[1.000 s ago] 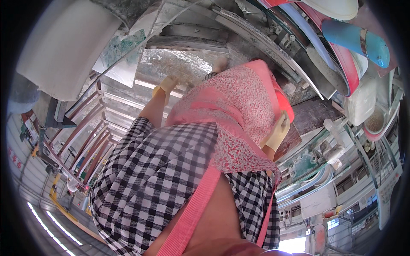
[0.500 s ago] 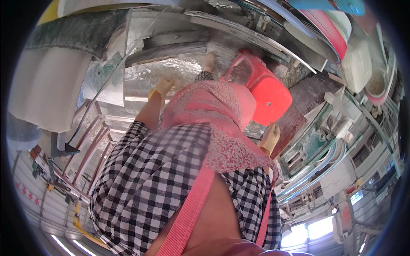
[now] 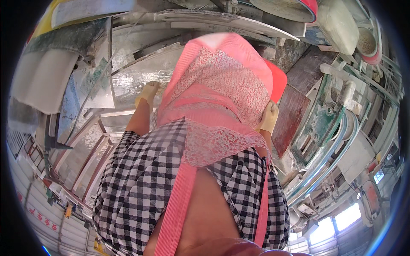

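Observation:
My left hand (image 3: 148,93), in a pale yellow glove, hangs beside the pink apron with its fingers curled together and nothing visible in them. In a matching glove, my right hand (image 3: 269,117) is at the near edge of a red plastic stool (image 3: 278,80), its fingers closed at that edge. Most of the stool is hidden behind the pink patterned apron (image 3: 222,77), which spreads across my lap. Black-and-white checked sleeves reach down to both forearms.
A reddish-brown wooden frame (image 3: 92,149) stands on the left, below a draped whitish sheet (image 3: 40,79). Greenish machinery (image 3: 322,123) and a dark board (image 3: 314,64) are on the right. Long panels (image 3: 230,25) lie across the far side, near a round red-rimmed basin (image 3: 294,10).
The apron has swung up and forward, covering most of the stool and a foot seen before. The stool has shifted left relative to the machinery, with my right hand at its edge.

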A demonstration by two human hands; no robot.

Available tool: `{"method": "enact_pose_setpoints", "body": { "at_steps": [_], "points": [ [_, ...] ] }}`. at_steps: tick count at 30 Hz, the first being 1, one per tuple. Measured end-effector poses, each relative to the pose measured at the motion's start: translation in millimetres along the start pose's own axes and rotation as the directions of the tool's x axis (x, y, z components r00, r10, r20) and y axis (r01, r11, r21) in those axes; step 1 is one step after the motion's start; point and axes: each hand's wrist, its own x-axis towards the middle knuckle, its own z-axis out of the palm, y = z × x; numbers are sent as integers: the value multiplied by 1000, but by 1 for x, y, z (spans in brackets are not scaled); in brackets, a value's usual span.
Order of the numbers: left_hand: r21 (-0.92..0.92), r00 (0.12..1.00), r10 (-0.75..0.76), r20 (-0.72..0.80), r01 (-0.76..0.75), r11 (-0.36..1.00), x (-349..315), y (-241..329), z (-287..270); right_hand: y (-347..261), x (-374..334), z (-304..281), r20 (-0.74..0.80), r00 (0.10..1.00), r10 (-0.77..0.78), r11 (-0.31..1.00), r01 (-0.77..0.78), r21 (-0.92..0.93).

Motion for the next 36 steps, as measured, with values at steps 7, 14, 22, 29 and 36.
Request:
{"method": "enact_pose_setpoints", "body": {
  "at_steps": [7,14,22,29,36],
  "points": [
    [166,986,87,-144,-63,984,-30,29,7,73,48,-19,-83,991,-108,989,99,-106],
    [168,997,71,-42,-63,984,1,17,-19,43,24,0,-81,995,-55,998,53,-35],
    [125,998,64,-8,-62,990,15,16,-48,4,-5,18,-114,992,56,996,-47,79],
    [38,997,50,-52,-48,998,-2,-9,-61,36,20,16,-117,972,201,977,-190,99],
    [-52,944,66,-324,-88,995,-50,-102,-44,64,53,3,108,994,4,985,15,-174]
  ]
}}
